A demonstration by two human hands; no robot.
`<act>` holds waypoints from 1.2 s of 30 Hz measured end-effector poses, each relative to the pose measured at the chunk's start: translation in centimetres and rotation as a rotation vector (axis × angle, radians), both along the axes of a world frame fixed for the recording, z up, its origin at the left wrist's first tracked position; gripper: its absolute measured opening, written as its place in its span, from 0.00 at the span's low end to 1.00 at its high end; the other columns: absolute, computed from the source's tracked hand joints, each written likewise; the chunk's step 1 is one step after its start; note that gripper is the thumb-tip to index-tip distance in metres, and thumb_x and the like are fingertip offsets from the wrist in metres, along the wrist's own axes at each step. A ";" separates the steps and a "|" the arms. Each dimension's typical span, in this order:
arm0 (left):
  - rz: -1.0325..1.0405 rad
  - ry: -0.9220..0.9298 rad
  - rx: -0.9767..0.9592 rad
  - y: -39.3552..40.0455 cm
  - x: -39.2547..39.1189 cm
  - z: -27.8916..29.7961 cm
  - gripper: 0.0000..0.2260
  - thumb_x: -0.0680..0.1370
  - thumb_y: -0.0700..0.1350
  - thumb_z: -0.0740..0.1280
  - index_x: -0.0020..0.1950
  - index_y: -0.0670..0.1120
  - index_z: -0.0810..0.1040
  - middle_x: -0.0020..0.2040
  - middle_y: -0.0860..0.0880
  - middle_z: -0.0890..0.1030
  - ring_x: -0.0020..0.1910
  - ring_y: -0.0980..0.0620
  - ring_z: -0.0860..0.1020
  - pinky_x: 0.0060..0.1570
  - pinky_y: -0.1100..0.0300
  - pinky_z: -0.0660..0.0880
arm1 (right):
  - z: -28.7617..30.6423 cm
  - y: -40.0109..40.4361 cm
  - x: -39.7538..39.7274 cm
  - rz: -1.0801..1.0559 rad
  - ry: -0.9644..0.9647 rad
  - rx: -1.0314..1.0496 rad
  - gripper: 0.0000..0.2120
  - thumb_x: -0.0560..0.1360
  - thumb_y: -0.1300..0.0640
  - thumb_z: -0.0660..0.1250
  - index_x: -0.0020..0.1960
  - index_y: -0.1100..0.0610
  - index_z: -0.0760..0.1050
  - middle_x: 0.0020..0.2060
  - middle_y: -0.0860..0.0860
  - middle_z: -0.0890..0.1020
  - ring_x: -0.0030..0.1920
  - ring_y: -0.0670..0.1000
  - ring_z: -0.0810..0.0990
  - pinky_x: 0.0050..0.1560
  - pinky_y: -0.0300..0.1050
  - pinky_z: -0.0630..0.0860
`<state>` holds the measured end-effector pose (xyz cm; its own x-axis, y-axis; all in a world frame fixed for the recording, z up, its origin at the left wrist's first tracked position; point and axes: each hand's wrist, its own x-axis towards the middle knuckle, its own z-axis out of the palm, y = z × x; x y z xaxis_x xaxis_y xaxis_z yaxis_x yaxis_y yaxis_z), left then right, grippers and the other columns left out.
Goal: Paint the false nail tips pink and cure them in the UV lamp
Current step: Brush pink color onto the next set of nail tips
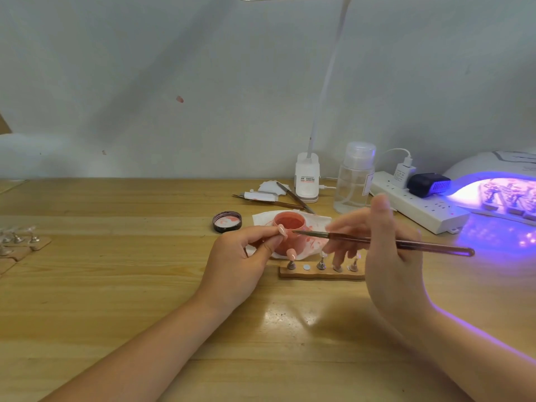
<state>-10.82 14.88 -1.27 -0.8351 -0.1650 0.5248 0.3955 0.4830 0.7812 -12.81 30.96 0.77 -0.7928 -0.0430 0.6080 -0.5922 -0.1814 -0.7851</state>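
While your left hand (240,256) pinches one nail tip (282,231) on its stand over the pink gel pot (289,227), keep it steady and let the brush (377,240), gripped in your right hand (388,256), lay thin, even strokes from base to free edge. The wooden holder (320,272) sits on the desk (145,285) just behind your hands, its right end hidden by your palm; the lit UV lamp (499,187) is cut off at the frame edge, its contents blurred
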 end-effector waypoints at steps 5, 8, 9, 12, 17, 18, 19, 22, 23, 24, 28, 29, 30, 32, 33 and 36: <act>-0.017 0.037 0.014 0.1 0.3 0.3 0.10 0.72 0.37 0.70 0.46 0.52 0.81 0.40 0.62 0.80 0.36 0.71 0.75 0.35 0.79 0.66 | 0.2 0.5 -0.3 -0.023 -0.134 0.092 0.35 0.74 0.35 0.44 0.33 0.59 0.78 0.15 0.55 0.69 0.15 0.46 0.67 0.18 0.32 0.62; -0.054 0.059 0.025 0.1 0.5 0.4 0.10 0.71 0.38 0.70 0.45 0.53 0.81 0.41 0.60 0.81 0.37 0.69 0.76 0.35 0.78 0.66 | 0.0 0.7 -0.6 -0.127 -0.065 0.047 0.33 0.76 0.42 0.43 0.28 0.61 0.75 0.13 0.51 0.64 0.15 0.43 0.63 0.19 0.32 0.61; -0.073 0.074 0.024 0.1 0.5 0.5 0.09 0.71 0.39 0.70 0.44 0.53 0.81 0.41 0.59 0.81 0.37 0.67 0.76 0.35 0.77 0.67 | 0.0 0.8 -0.7 -0.138 -0.024 0.012 0.31 0.77 0.44 0.45 0.28 0.60 0.74 0.13 0.51 0.66 0.15 0.43 0.64 0.20 0.31 0.62; -0.119 0.101 0.015 0.2 0.4 0.4 0.06 0.69 0.45 0.68 0.42 0.55 0.80 0.42 0.53 0.81 0.39 0.57 0.75 0.34 0.73 0.67 | -0.3 0.9 -1.0 -0.072 0.112 0.075 0.19 0.78 0.50 0.59 0.35 0.59 0.76 0.24 0.49 0.79 0.24 0.44 0.77 0.26 0.34 0.72; -0.165 0.130 -0.011 0.3 0.4 0.3 0.08 0.68 0.45 0.67 0.43 0.58 0.79 0.40 0.56 0.80 0.40 0.66 0.75 0.35 0.75 0.67 | -1.0 0.2 -1.0 -0.038 0.257 0.447 0.14 0.66 0.57 0.75 0.48 0.56 0.75 0.46 0.43 0.82 0.48 0.40 0.80 0.50 0.34 0.75; -0.174 0.126 -0.010 0.3 0.4 0.3 0.08 0.68 0.45 0.67 0.43 0.58 0.79 0.40 0.56 0.80 0.41 0.66 0.76 0.35 0.75 0.67 | -1.2 0.1 -1.0 -0.036 0.269 0.452 0.15 0.65 0.57 0.74 0.49 0.55 0.74 0.47 0.43 0.82 0.49 0.40 0.80 0.51 0.33 0.74; -0.182 0.121 -0.009 0.3 0.4 0.3 0.08 0.68 0.45 0.67 0.43 0.57 0.79 0.40 0.56 0.80 0.41 0.66 0.76 0.34 0.74 0.67 | -1.3 0.0 -0.9 -0.046 0.282 0.454 0.15 0.65 0.57 0.74 0.49 0.54 0.74 0.47 0.44 0.82 0.49 0.39 0.80 0.52 0.33 0.73; -0.203 0.102 -0.033 0.3 0.4 0.3 0.07 0.68 0.45 0.67 0.44 0.55 0.80 0.40 0.53 0.81 0.41 0.63 0.76 0.33 0.72 0.66 | -1.3 -0.2 -1.0 -0.077 0.315 0.461 0.14 0.65 0.59 0.75 0.48 0.54 0.74 0.45 0.44 0.81 0.49 0.38 0.79 0.52 0.32 0.73; -0.207 0.093 -0.041 0.3 0.4 0.3 0.08 0.68 0.45 0.68 0.45 0.53 0.81 0.40 0.52 0.82 0.40 0.62 0.77 0.33 0.71 0.66 | -1.4 -0.2 -1.0 -0.079 0.321 0.467 0.14 0.65 0.60 0.75 0.48 0.55 0.74 0.46 0.42 0.80 0.49 0.38 0.78 0.52 0.31 0.72; -0.207 0.085 -0.049 0.2 0.4 0.3 0.08 0.68 0.44 0.68 0.46 0.51 0.81 0.40 0.52 0.82 0.40 0.60 0.77 0.33 0.70 0.66 | -1.4 -0.2 -1.0 -0.076 0.324 0.474 0.14 0.65 0.60 0.75 0.48 0.56 0.75 0.46 0.40 0.79 0.49 0.36 0.78 0.53 0.31 0.72; -0.206 0.056 -0.086 0.3 0.4 0.2 0.07 0.69 0.41 0.70 0.46 0.48 0.83 0.40 0.52 0.82 0.41 0.61 0.76 0.35 0.72 0.66 | -1.5 -0.2 -1.1 -0.061 0.312 0.499 0.13 0.65 0.63 0.75 0.47 0.58 0.76 0.46 0.37 0.77 0.49 0.35 0.77 0.52 0.31 0.72; -0.212 0.057 -0.086 0.3 0.4 0.2 0.07 0.69 0.42 0.70 0.45 0.48 0.83 0.40 0.53 0.82 0.41 0.62 0.76 0.36 0.73 0.66 | -1.5 -0.2 -1.1 -0.055 0.313 0.499 0.12 0.65 0.63 0.75 0.47 0.59 0.76 0.46 0.37 0.77 0.50 0.36 0.77 0.52 0.31 0.73; -0.218 0.064 -0.084 0.3 0.4 0.3 0.07 0.69 0.44 0.69 0.45 0.49 0.82 0.40 0.54 0.82 0.40 0.63 0.76 0.36 0.74 0.66 | -1.5 -0.1 -1.1 -0.052 0.311 0.498 0.12 0.65 0.62 0.74 0.46 0.58 0.76 0.46 0.37 0.77 0.49 0.36 0.77 0.52 0.32 0.73; -0.212 0.077 -0.084 0.3 0.5 0.4 0.07 0.68 0.45 0.70 0.45 0.51 0.82 0.40 0.55 0.81 0.40 0.64 0.76 0.38 0.76 0.67 | -1.5 0.1 -1.1 -0.051 0.271 0.484 0.12 0.66 0.62 0.75 0.46 0.57 0.76 0.44 0.39 0.79 0.49 0.38 0.78 0.51 0.33 0.74; -0.196 0.075 -0.088 0.3 0.4 0.4 0.08 0.67 0.45 0.70 0.45 0.52 0.82 0.40 0.56 0.81 0.40 0.64 0.77 0.39 0.76 0.68 | -1.5 0.2 -1.2 -0.054 0.241 0.470 0.11 0.67 0.63 0.75 0.46 0.56 0.76 0.43 0.41 0.80 0.48 0.40 0.79 0.50 0.34 0.74; -0.126 0.019 -0.089 0.2 0.4 0.3 0.08 0.65 0.51 0.72 0.43 0.56 0.80 0.39 0.57 0.82 0.40 0.62 0.76 0.41 0.77 0.67 | -1.6 0.8 -1.7 -0.079 0.198 0.483 0.11 0.67 0.63 0.75 0.46 0.56 0.75 0.41 0.42 0.81 0.47 0.39 0.79 0.50 0.33 0.73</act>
